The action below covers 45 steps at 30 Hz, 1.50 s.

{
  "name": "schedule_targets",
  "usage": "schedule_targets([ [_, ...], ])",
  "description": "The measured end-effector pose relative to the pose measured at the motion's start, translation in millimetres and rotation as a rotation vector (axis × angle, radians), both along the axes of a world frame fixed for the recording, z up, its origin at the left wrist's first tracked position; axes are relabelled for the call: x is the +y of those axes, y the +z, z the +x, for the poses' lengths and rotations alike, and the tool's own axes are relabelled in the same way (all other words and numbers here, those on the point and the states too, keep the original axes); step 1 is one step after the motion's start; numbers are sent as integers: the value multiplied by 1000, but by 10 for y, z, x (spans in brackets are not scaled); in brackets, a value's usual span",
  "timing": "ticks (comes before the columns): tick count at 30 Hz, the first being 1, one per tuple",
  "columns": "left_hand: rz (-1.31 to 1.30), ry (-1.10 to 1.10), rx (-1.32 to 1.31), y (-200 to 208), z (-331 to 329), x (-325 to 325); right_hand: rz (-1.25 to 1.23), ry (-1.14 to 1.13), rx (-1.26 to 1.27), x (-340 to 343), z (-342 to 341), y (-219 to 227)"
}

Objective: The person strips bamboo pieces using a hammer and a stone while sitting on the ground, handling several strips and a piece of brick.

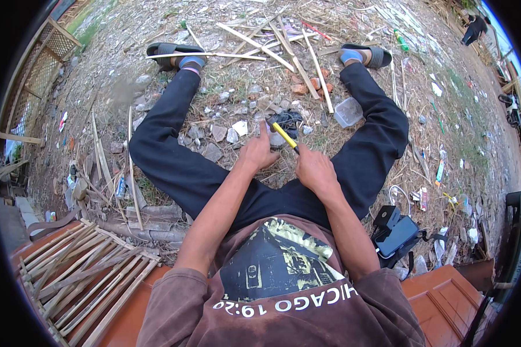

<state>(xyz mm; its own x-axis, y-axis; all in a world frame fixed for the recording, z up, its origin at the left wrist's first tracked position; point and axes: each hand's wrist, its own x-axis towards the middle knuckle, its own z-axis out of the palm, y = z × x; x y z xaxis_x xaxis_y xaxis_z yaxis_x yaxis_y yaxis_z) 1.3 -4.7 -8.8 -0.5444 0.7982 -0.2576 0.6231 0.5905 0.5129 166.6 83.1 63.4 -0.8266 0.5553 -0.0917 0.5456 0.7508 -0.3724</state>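
Observation:
My right hand (317, 170) is closed around the dark lower end of a yellow-handled hammer (284, 136), which slants up to the left. The hammer's dark head is low over the stones between my legs. My left hand (258, 151) is just left of it, with the index finger stretched forward beside the head and the thumb apart. Nothing shows in that hand, though its curled fingers are partly hidden. Crumpled black plastic (289, 120) lies behind the hammer among grey stones (218, 133). A pale stone (240, 128) sits left of my index finger.
A clear plastic tub (349, 111) lies inside my right knee. Wooden strips (295, 61) and broken bricks (299, 89) are scattered ahead. Slatted wood (92, 272) rests on an orange-brown panel at left. A black case (398, 237) is beside my right hip. A person (475, 29) is far right.

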Motion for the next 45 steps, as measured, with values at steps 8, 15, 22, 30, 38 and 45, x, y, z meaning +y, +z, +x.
schedule_targets([
  [8,-6,1,-19,16,-1,6,7,13,-1,-1,18,-6],
  [15,-21,5,-8,61,-5,6,1,1,14,-34,13,74],
  [22,-35,1,-8,74,-1,14,4,2,-21,-9,7,40],
  [30,23,-9,-19,-7,-33,-9,4,-5,20,-27,10,64],
  [38,-20,-18,-16,15,-31,6,5,5,7,-38,19,52],
  [45,-15,-6,-33,-83,-43,16,0,9,-9,-57,49,14],
])
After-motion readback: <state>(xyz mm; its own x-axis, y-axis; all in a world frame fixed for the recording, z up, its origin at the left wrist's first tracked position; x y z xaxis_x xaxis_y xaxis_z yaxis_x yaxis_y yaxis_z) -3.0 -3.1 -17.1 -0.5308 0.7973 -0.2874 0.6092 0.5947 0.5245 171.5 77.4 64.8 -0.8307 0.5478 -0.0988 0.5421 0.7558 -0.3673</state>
